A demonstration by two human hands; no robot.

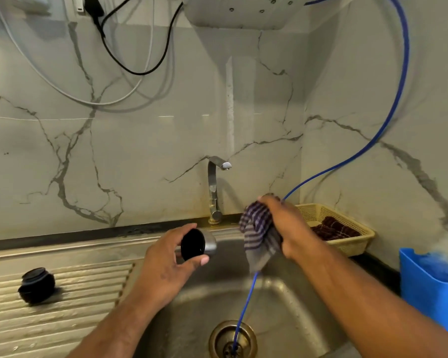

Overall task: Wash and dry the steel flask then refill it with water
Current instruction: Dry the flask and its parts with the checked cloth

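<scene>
Marble wall w/ grey wavy lines stands at the back, & a steel sink sits below it. Its bumpy side board is on the L. A steel tap stands at the back edge, & no water shows at its tip.

L hand is over the sink's L edge. Its thumb & fingers curl round a small steel cap & hold it up in the air. The cap lies on its side, & its inside looks black. R hand is just beside it, near the tap. Its fingers squeeze a bunched-up cloth w/ purple & white lines. One end of the cloth hangs down over the sink. Cap & cloth are close but not touching.

A black stopper sits tilted on the side board, well apart from both hands.

A thin blue tube comes down from the top R, goes behind the R hand & cloth, & ends in the drain.

At the R, a yellow basket holds a dark red rag. A blue tub is near the R edge. Up top, a black wire & white wires hang in loops beside a white box.
</scene>
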